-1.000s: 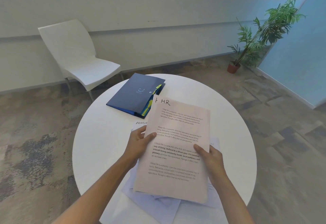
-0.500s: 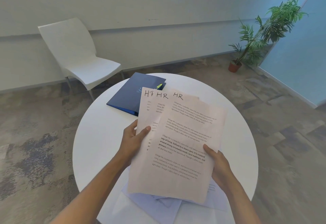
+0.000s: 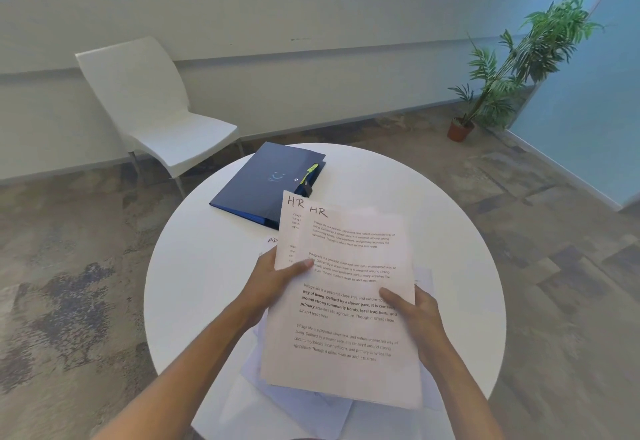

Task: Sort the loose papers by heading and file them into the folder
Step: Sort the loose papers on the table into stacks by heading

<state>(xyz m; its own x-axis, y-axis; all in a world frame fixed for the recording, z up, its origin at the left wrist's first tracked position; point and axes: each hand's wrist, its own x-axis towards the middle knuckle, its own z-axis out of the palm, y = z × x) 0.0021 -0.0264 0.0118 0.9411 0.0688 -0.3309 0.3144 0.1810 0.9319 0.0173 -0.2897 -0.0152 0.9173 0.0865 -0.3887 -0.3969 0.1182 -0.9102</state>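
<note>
I hold a small stack of printed sheets headed HR (image 3: 349, 266) above the round white table (image 3: 207, 266). My left hand (image 3: 277, 280) pinches the stack's left edge with the thumb on top. My right hand (image 3: 415, 315) grips the right edge, thumb on the page. Two HR headings show, slightly fanned. Under the stack lie more loose papers (image 3: 298, 394), one with a heading starting "AD" (image 3: 272, 240). A closed dark blue folder (image 3: 263, 183) with a yellow-green tab lies at the table's far side.
A white chair (image 3: 149, 110) stands beyond the table on the left. A potted plant (image 3: 502, 76) sits by the blue wall at the right. Patterned carpet surrounds the table.
The fanned HR sheets have been drawn closer together: three headings showed half a second ago, two show now. My right hand's thumb has slid further onto the page.
</note>
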